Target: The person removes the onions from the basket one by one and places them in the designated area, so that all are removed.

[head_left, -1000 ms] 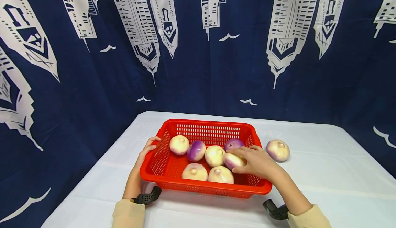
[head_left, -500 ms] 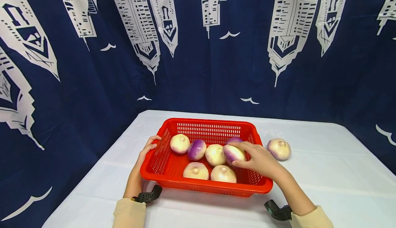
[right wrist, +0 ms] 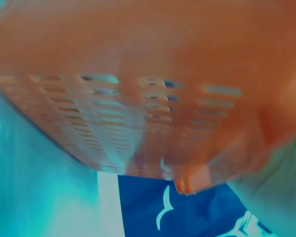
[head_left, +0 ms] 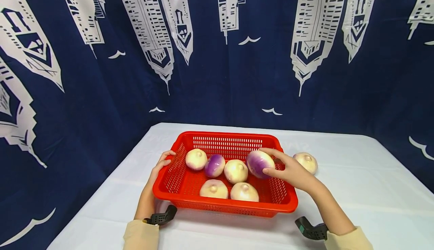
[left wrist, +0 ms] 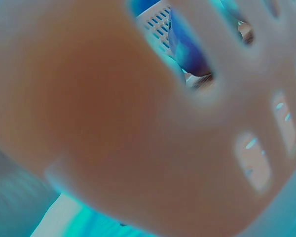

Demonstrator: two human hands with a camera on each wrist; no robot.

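A red plastic basket (head_left: 176, 195) stands on a white table. My right hand (head_left: 288, 169) grips a purple-and-white turnip (head_left: 259, 162) and holds it above the basket's right side. Several more turnips lie in the basket: a cream one (head_left: 196, 158), a purple one (head_left: 214, 165), and three cream ones (head_left: 236, 171) (head_left: 213, 188) (head_left: 244, 191). My left hand (head_left: 159, 166) grips the basket's left rim. The left wrist view is a blurred close-up of basket wall (left wrist: 138, 123). The right wrist view shows the blurred basket wall (right wrist: 138, 74).
One more turnip (head_left: 306, 161) lies on the white table (head_left: 366, 189) just right of the basket, behind my right hand. A dark blue curtain (head_left: 217, 54) with white building prints hangs close behind the table. The table's edges fall away at left and right.
My right hand has lifted the purple-and-white turnip off the basket floor and carried it up and slightly right. The left hand and basket stay in place.
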